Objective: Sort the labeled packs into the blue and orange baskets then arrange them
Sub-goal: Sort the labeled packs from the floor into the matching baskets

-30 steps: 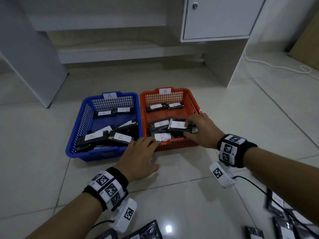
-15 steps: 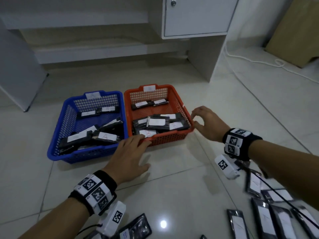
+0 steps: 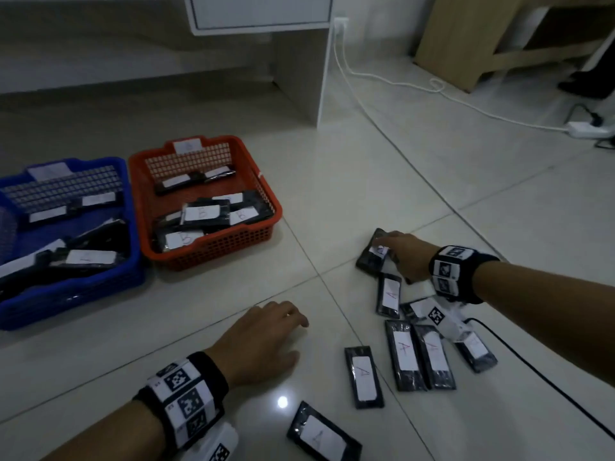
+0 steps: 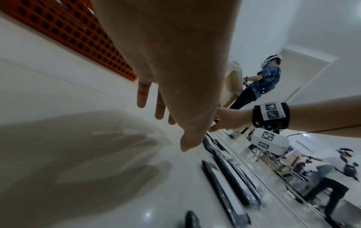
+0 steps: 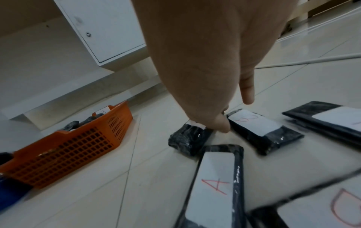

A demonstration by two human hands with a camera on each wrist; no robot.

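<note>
A blue basket [image 3: 66, 301] and an orange basket [image 3: 216, 247] stand side by side on the floor at the left, each holding several black packs with white labels. More labeled packs lie loose on the floor at the right. My right hand [image 3: 389, 247] reaches onto the farthest loose pack [image 3: 369, 261], fingers extended over its label. In the right wrist view the thumb tip [image 5: 222, 126] touches that pack [image 5: 187, 138], beside a pack marked B [image 5: 261, 131]. My left hand [image 3: 283, 324] hovers just above the bare floor, fingers [image 4: 160, 111] straight and holding nothing.
Packs marked A [image 3: 388, 294] [image 3: 362, 377] [image 3: 404, 354] lie near my right wrist, and another pack [image 3: 322, 437] lies at the bottom. A white cabinet leg [image 3: 322, 78], a white cable [image 3: 399, 81] and a power strip [image 3: 589, 128] are behind. Other people stand in the room [image 4: 267, 77].
My right hand left the orange basket's right side and came down on a loose pack on the floor at the right. My left hand drew away from the baskets. The view swung right.
</note>
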